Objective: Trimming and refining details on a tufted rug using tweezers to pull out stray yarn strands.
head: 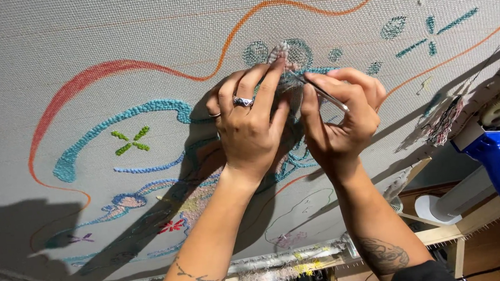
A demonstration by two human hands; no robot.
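Stretched grey tufting cloth [111,39], one left hand [249,123] pinching yarn tuft [282,54], one right hand [338,123] clamped on thin metal tool [322,92].

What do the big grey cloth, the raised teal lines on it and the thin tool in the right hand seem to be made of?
Grey cloth: coarse woven fabric, matte; the weave grid shows.
Teal lines: probably yarn loops, bumpy and soft-looking.
Thin tool: likely metal, slim with a bright glint; the right hand hides part of it.

Both hands meet on the stretched cloth [140,43]: the left hand [252,126] just left of the right hand [341,120], the tufting gun [496,154] well right of them.
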